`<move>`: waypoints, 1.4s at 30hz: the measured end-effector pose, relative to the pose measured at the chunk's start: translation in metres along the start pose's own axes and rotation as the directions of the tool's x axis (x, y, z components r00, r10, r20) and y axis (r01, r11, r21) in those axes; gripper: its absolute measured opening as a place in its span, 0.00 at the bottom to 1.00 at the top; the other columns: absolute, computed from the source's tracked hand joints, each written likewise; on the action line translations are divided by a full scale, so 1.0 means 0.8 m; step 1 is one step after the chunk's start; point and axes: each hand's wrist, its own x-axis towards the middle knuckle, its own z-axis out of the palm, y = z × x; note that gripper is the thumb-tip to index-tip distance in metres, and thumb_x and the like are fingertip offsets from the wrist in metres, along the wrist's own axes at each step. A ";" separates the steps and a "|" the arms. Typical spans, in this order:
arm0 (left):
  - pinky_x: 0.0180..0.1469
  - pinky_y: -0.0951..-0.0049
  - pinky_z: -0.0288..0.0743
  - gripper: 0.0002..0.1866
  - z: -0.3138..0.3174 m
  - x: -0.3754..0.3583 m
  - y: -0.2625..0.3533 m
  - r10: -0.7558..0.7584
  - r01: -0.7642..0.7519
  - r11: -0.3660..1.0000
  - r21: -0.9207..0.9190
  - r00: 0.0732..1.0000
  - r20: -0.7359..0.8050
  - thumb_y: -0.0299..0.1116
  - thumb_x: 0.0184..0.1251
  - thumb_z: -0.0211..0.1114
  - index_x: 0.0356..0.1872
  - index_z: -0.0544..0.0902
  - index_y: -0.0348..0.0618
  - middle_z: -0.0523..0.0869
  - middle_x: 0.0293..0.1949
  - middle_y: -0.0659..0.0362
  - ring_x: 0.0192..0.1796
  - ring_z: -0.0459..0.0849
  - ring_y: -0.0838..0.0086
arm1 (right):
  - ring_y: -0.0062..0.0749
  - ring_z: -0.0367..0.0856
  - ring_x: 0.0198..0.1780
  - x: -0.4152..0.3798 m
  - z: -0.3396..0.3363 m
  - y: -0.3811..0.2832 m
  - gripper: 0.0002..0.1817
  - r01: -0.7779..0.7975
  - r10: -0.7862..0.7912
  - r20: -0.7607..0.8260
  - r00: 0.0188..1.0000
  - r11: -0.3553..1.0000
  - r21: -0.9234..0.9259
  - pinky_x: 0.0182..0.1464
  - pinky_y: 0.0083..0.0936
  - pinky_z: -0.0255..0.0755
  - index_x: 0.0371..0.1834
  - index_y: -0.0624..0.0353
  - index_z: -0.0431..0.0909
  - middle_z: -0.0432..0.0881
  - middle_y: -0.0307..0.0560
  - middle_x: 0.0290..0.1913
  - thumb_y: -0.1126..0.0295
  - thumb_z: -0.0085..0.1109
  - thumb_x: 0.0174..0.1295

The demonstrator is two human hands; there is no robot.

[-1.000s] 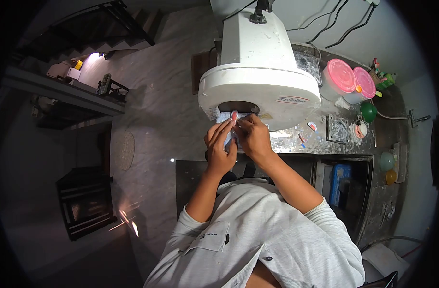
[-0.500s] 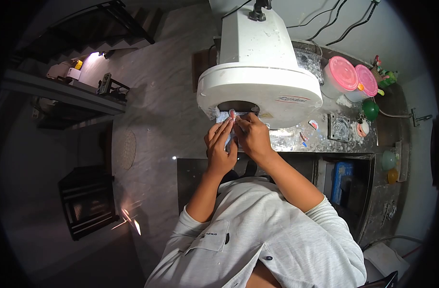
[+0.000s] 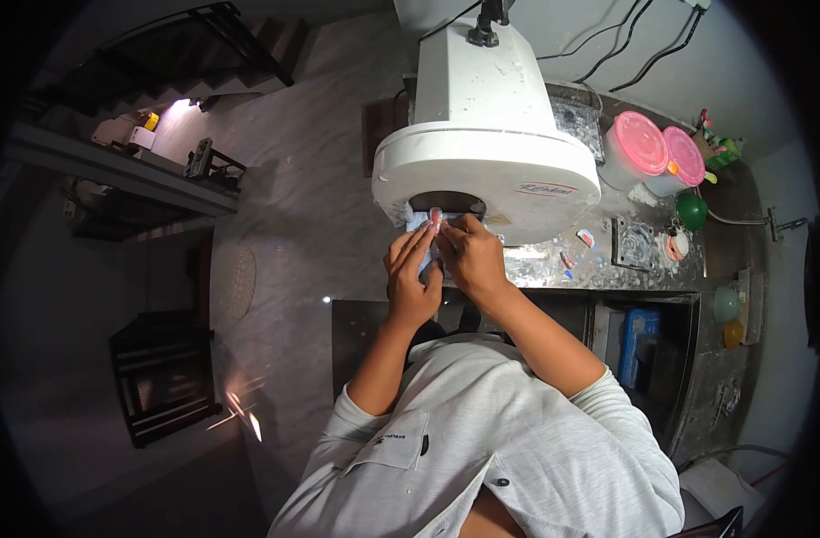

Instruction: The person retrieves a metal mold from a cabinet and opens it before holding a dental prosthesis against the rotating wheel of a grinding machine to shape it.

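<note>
Small pink piece (image 3: 436,218), one. Head view, sole view: located at the fingertips of both hands, above a bluish-white sheet (image 3: 417,221), just before the dark opening (image 3: 448,203) of a white machine (image 3: 486,179).

Right hand (image 3: 473,260): thumb and fingers bunched together, apparently pinching the piece. Left hand (image 3: 413,276): fingertips against the piece, thumb apart; whether it clamps, cannot tell.

Risks, as judged: slip, from so small a hold, with the piece dropping onto the sheet or into the opening; loss among similar-looking fragments (image 3: 586,238) on the littered bench (image 3: 612,277); knocked fingers, from working close to the opening's rim, interior unseen.

Difference from the frame half a second earlier: framing slightly shifted; hands and piece nearly unchanged beside the opening; fragments as before.
</note>
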 end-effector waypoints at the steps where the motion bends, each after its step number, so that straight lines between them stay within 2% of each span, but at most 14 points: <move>1: 0.74 0.57 0.62 0.31 0.000 0.000 0.000 -0.002 0.002 1.000 -0.012 1.000 -0.014 0.24 0.59 0.63 0.68 0.81 0.38 0.83 0.68 0.53 0.69 0.77 0.54 | 0.50 0.87 0.34 0.000 0.000 0.000 0.10 0.000 0.000 -0.002 1.000 1.000 0.000 0.37 0.39 0.81 0.46 0.63 0.90 0.85 0.52 0.37 0.72 0.70 0.63; 5: 0.74 0.56 0.65 0.30 -0.004 0.001 -0.009 -0.011 0.009 0.999 -0.045 0.998 -0.057 0.20 0.55 0.61 0.64 0.83 0.36 0.85 0.65 0.49 0.67 0.77 0.52 | 0.52 0.87 0.36 0.003 -0.010 -0.005 0.11 0.013 -0.012 0.096 0.995 1.000 -0.013 0.38 0.42 0.81 0.46 0.61 0.90 0.85 0.52 0.40 0.69 0.70 0.64; 6: 0.72 0.56 0.68 0.25 -0.006 0.005 -0.008 -0.016 0.011 0.998 -0.065 0.996 -0.088 0.21 0.60 0.62 0.61 0.85 0.36 0.87 0.62 0.49 0.65 0.78 0.53 | 0.53 0.87 0.36 0.004 -0.013 -0.007 0.11 0.034 -0.032 0.136 0.990 0.999 -0.016 0.39 0.45 0.82 0.46 0.60 0.90 0.85 0.52 0.40 0.67 0.69 0.64; 7: 0.72 0.56 0.68 0.25 -0.005 0.008 -0.007 -0.014 0.009 0.998 -0.065 0.996 -0.087 0.21 0.60 0.62 0.61 0.85 0.36 0.87 0.62 0.49 0.65 0.78 0.53 | 0.53 0.87 0.36 0.004 -0.015 -0.006 0.11 0.033 -0.031 0.134 0.990 0.999 -0.016 0.39 0.45 0.82 0.46 0.60 0.90 0.85 0.52 0.40 0.67 0.69 0.64; 9: 0.68 0.57 0.71 0.17 0.001 0.014 -0.005 -0.034 0.037 0.999 0.017 0.988 -0.154 0.25 0.67 0.64 0.56 0.88 0.37 0.89 0.57 0.50 0.61 0.81 0.53 | 0.55 0.87 0.38 0.005 -0.020 -0.002 0.12 0.060 -0.062 0.199 0.978 0.998 0.015 0.40 0.46 0.82 0.46 0.59 0.90 0.84 0.52 0.42 0.68 0.69 0.63; 10: 0.62 0.58 0.74 0.13 0.005 0.019 -0.003 -0.015 0.032 0.997 0.076 0.977 -0.215 0.28 0.68 0.69 0.51 0.90 0.38 0.91 0.50 0.52 0.55 0.84 0.55 | 0.55 0.87 0.38 0.006 -0.021 0.000 0.12 0.060 -0.062 0.197 0.978 0.998 0.015 0.40 0.46 0.82 0.46 0.59 0.90 0.84 0.52 0.42 0.68 0.69 0.63; 13: 0.58 0.59 0.75 0.12 0.007 0.025 0.002 -0.102 0.129 0.987 0.097 0.964 -0.245 0.26 0.63 0.74 0.47 0.91 0.40 0.91 0.45 0.54 0.51 0.85 0.57 | 0.55 0.87 0.40 0.006 -0.017 0.006 0.12 0.011 -0.020 0.189 0.982 0.999 0.048 0.42 0.47 0.83 0.48 0.60 0.88 0.85 0.54 0.45 0.71 0.68 0.62; 15: 0.56 0.60 0.76 0.10 0.003 0.029 0.008 -0.067 0.104 0.985 0.141 0.968 -0.243 0.25 0.62 0.74 0.45 0.91 0.40 0.91 0.43 0.54 0.50 0.85 0.58 | 0.56 0.87 0.41 0.006 -0.013 0.008 0.13 0.040 -0.042 0.023 0.999 0.996 0.085 0.43 0.47 0.83 0.50 0.62 0.87 0.85 0.55 0.47 0.72 0.66 0.63; 16: 0.55 0.60 0.76 0.09 0.002 0.031 0.011 -0.035 0.080 0.980 0.184 0.970 -0.239 0.24 0.61 0.75 0.43 0.91 0.40 0.91 0.41 0.54 0.48 0.86 0.58 | 0.56 0.87 0.41 0.006 -0.014 0.008 0.13 0.040 -0.042 0.021 0.999 0.995 0.086 0.43 0.47 0.83 0.50 0.62 0.87 0.85 0.55 0.47 0.72 0.66 0.63; 18: 0.53 0.59 0.77 0.08 0.002 0.032 0.009 -0.005 0.053 0.981 0.188 0.969 -0.247 0.23 0.61 0.75 0.41 0.91 0.39 0.91 0.40 0.54 0.47 0.86 0.58 | 0.56 0.88 0.40 0.006 -0.016 0.003 0.16 0.067 -0.070 0.071 0.995 0.997 0.044 0.45 0.42 0.84 0.53 0.65 0.86 0.85 0.58 0.48 0.75 0.66 0.62; 25: 0.47 0.59 0.81 0.03 0.007 0.037 0.000 0.057 -0.006 0.980 0.199 0.966 -0.253 0.21 0.61 0.73 0.35 0.89 0.34 0.91 0.38 0.52 0.40 0.88 0.56 | 0.55 0.89 0.38 0.000 -0.011 -0.002 0.17 0.064 -0.050 0.132 0.990 0.993 -0.101 0.38 0.44 0.84 0.54 0.63 0.86 0.84 0.55 0.51 0.74 0.63 0.62; 27: 0.47 0.59 0.81 0.03 0.007 0.041 -0.004 0.057 -0.006 0.981 0.193 0.964 -0.261 0.20 0.62 0.73 0.35 0.89 0.33 0.91 0.37 0.51 0.40 0.88 0.56 | 0.51 0.86 0.45 -0.002 -0.007 -0.001 0.19 0.080 -0.060 0.155 0.986 0.989 -0.127 0.37 0.44 0.83 0.56 0.67 0.84 0.79 0.55 0.48 0.73 0.62 0.62; 40: 0.43 0.61 0.83 0.05 0.014 0.039 -0.013 0.009 0.040 0.989 0.146 0.949 -0.316 0.20 0.60 0.74 0.37 0.89 0.34 0.91 0.37 0.50 0.38 0.89 0.58 | 0.50 0.85 0.47 -0.004 -0.008 -0.005 0.22 0.083 -0.049 0.172 0.984 0.977 -0.196 0.37 0.42 0.84 0.60 0.67 0.83 0.79 0.56 0.49 0.72 0.61 0.61; 42: 0.43 0.61 0.83 0.05 0.014 0.038 -0.011 0.008 0.046 0.986 0.159 0.945 -0.327 0.20 0.60 0.75 0.37 0.88 0.34 0.90 0.37 0.51 0.38 0.89 0.58 | 0.53 0.87 0.36 -0.004 -0.006 -0.002 0.24 0.116 -0.095 0.121 0.988 0.977 -0.177 0.35 0.43 0.82 0.62 0.66 0.82 0.80 0.56 0.49 0.74 0.62 0.60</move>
